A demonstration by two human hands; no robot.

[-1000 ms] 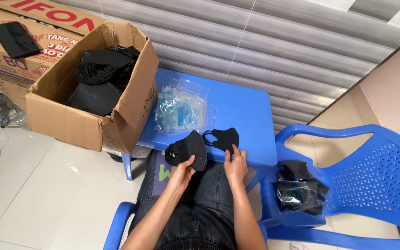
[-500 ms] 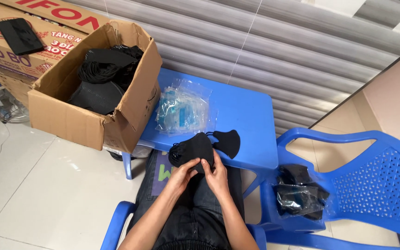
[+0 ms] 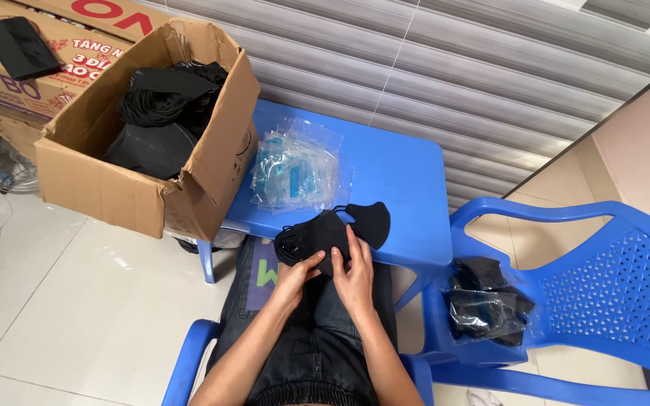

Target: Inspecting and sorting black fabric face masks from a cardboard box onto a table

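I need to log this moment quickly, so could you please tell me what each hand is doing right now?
Left hand: shut on the black face masks, pinching the stack's near edge.
Right hand: pressing the same stack, fingers curled over it.

Open brown carton [image 3: 126, 197] left; clear packets [image 3: 295, 167] on blue table [image 3: 408, 173].

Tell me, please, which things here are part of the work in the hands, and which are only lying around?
In hand:
- left hand and right hand on a stack of black masks
- single black mask
- clear bags
- blue table

Lying about:
- cardboard box of black masks
- bagged masks on blue chair
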